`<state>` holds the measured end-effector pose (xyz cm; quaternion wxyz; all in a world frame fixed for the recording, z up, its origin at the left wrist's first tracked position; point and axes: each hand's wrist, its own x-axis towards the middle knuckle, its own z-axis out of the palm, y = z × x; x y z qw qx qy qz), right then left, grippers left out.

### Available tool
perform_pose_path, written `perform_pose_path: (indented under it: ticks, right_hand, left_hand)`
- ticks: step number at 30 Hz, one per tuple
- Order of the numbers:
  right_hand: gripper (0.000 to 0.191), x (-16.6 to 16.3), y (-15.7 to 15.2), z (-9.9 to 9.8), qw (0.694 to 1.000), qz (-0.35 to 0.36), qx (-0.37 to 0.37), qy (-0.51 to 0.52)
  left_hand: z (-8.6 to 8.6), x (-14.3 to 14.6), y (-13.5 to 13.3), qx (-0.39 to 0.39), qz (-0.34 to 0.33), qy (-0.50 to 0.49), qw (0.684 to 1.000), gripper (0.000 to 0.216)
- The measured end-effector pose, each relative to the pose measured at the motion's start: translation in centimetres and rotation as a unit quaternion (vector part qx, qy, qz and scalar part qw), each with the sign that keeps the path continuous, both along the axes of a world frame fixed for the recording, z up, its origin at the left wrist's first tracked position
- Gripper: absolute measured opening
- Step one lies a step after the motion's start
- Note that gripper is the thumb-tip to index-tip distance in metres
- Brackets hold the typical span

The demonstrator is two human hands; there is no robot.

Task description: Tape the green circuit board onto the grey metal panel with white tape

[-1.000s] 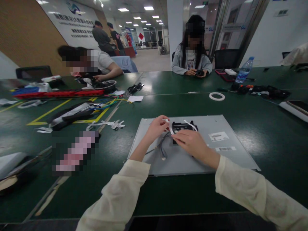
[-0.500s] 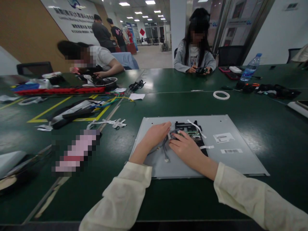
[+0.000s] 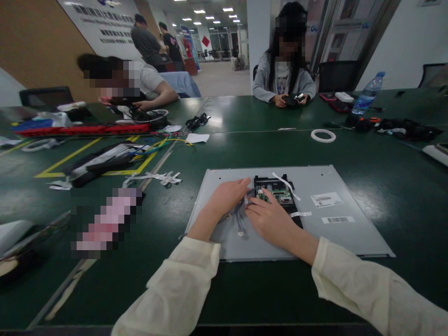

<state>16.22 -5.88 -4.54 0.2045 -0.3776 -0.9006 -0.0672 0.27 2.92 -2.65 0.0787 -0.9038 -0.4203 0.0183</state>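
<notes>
A flat grey metal panel [image 3: 336, 238] lies in front of me, with a green circuit board [image 3: 280, 193] in a black frame [image 3: 269, 180] at its middle. Grey cables [image 3: 240, 220] run beside the board, and one loose connector end [image 3: 241, 232] rests on the panel. My left hand [image 3: 229, 198] is closed at the cables, its fingertips by the board's left edge. From the right, my right hand [image 3: 271, 219] pinches at the same cables, its index finger stretched toward the board. The exact grip is partly hidden by the fingers. White tape strips [image 3: 285, 184] stick to the frame.
Left of the panel lie a blurred pink object [image 3: 108, 219], crumpled tape strips [image 3: 166, 178] and a black-and-white bundle [image 3: 105, 161]. A tape roll [image 3: 323, 136] and water bottle [image 3: 368, 95] stand beyond. Two people sit across the green table [image 3: 245, 149], one holding a black device [image 3: 292, 100].
The view has shifted slightly. My right index finger has lifted a little near the board; both hands otherwise stay at the cables. The person opposite has turned the black device.
</notes>
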Motion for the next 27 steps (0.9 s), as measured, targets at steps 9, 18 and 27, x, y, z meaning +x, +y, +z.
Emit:
perform_pose_path:
  ticks: [9, 18, 27]
  right_hand:
    - [0.022, -0.5, -1.3, 0.3, 0.998, 0.042, 0.033, 0.01]
    - [0.024, -0.5, -2.1, 0.7, 0.988, 0.121, 0.068, 0.062]
    - [0.042, -0.6, -3.4, 2.4, 0.971, 0.226, -0.075, 0.034]
  left_hand:
    - [-0.1, 0.5, -0.2, 0.01, 0.159, -0.08, 0.984, 0.032]
    - [-0.5, 0.6, 0.4, 0.002, 0.23, -0.126, 0.965, 0.025]
    - [-0.3, 0.6, -0.2, -0.011, 0.221, -0.12, 0.968, 0.026]
